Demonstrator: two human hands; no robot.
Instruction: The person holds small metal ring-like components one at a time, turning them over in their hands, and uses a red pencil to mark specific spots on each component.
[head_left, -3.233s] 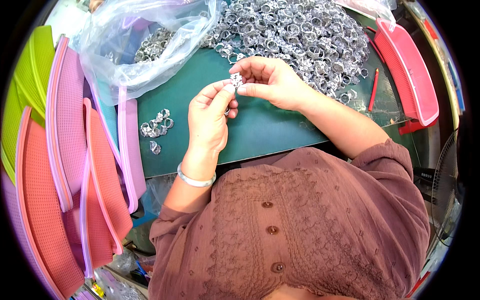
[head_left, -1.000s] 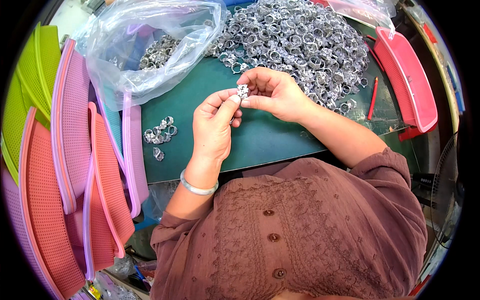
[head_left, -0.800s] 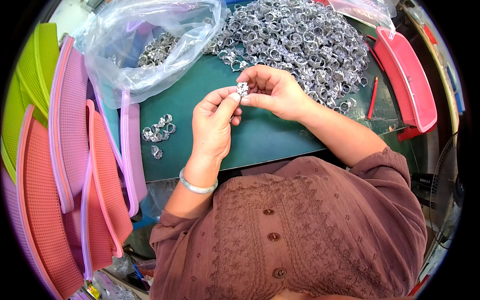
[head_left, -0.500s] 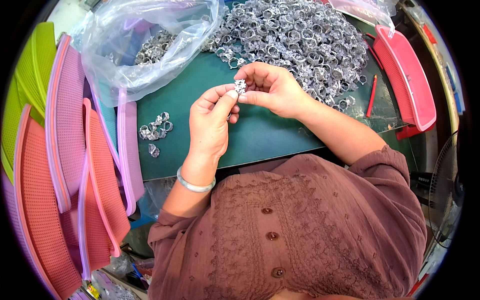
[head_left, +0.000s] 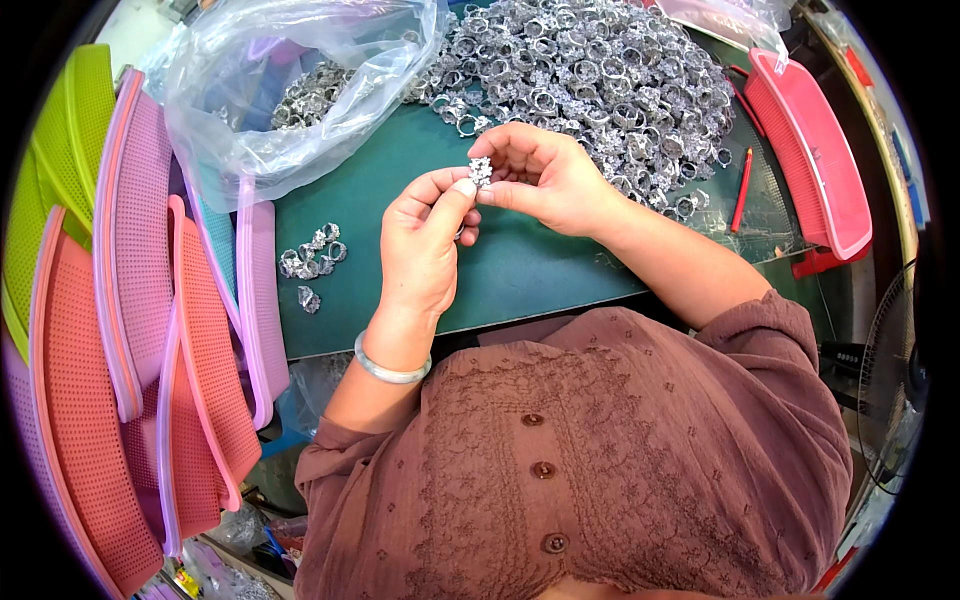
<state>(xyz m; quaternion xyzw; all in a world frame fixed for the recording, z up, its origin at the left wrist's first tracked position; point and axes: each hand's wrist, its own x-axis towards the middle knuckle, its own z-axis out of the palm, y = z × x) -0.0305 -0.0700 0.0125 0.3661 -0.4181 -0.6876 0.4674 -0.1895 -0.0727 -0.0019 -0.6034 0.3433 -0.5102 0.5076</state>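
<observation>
Between my two hands, above the green table, is a silvery ring [head_left: 481, 171] with a cluster of sparkling stones facing up. My left hand [head_left: 425, 230] pinches its left side with thumb and forefinger. Closed on the same ring, my right hand [head_left: 560, 180] has its thumb at the lower edge and its forefinger at the upper edge. The ring's band is hidden by the fingers. A small silvery bit shows at the curled fingers of my left hand; its kind cannot be made out. A bangle circles my left wrist.
Beyond my hands lies a large heap of silvery rings [head_left: 590, 90]. A clear plastic bag [head_left: 330, 150] with more rings lies left of it. Several rings [head_left: 313, 255] sit on the green table [head_left: 330, 320]. Perforated baskets [head_left: 90, 430] crowd the left; a pink basket [head_left: 815, 160] and red pen [head_left: 742, 190] are right.
</observation>
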